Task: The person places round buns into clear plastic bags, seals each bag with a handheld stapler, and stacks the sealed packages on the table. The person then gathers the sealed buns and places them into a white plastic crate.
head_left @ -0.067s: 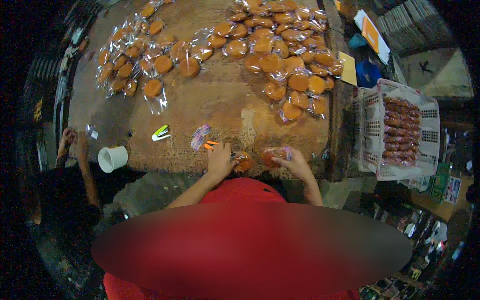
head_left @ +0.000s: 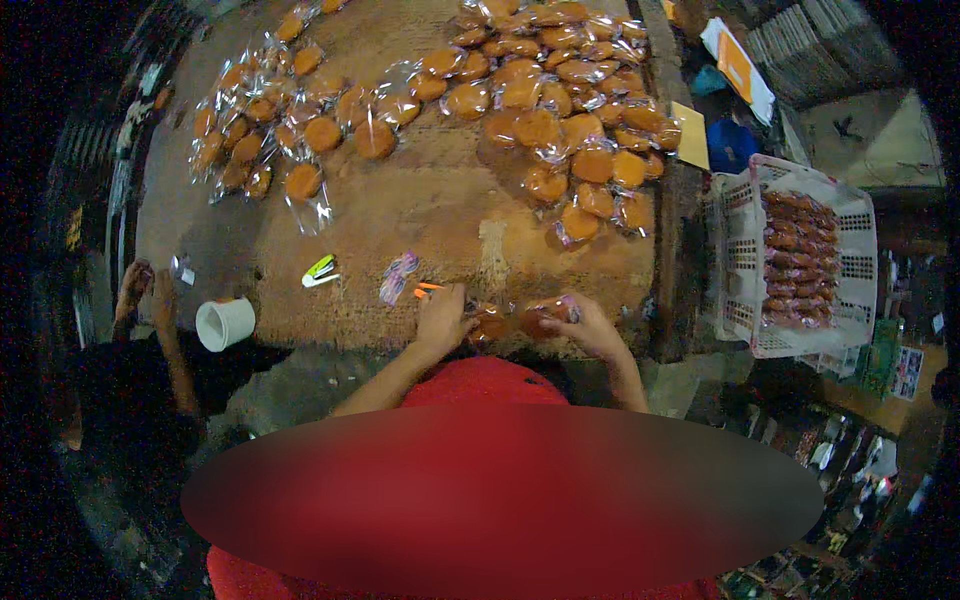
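Observation:
My left hand (head_left: 441, 321) is closed at the table's front edge, its fingers on a round orange-brown cake in clear wrap (head_left: 488, 322). Just beyond its knuckles two orange prongs (head_left: 428, 289) of a small tool stick out; whether the hand touches it is hidden. My right hand (head_left: 592, 328) grips another wrapped cake (head_left: 545, 318) between thumb and fingers, close beside the first. A bundle of purple-and-white printed slips (head_left: 399, 278) lies left of the orange prongs. Farther left is a green-and-white stapler (head_left: 321, 271).
Many wrapped cakes (head_left: 592, 166) cover the far right of the wooden table (head_left: 420, 205), with another heap (head_left: 248, 148) far left. A white tub (head_left: 226, 323) stands near a co-worker's hands (head_left: 137, 283). On the right, a white crate (head_left: 741, 255) holds stacked packs (head_left: 800, 262).
The view has shifted very slightly. The cake in my right hand has tilted a little, and both hands stay in nearly the same place.

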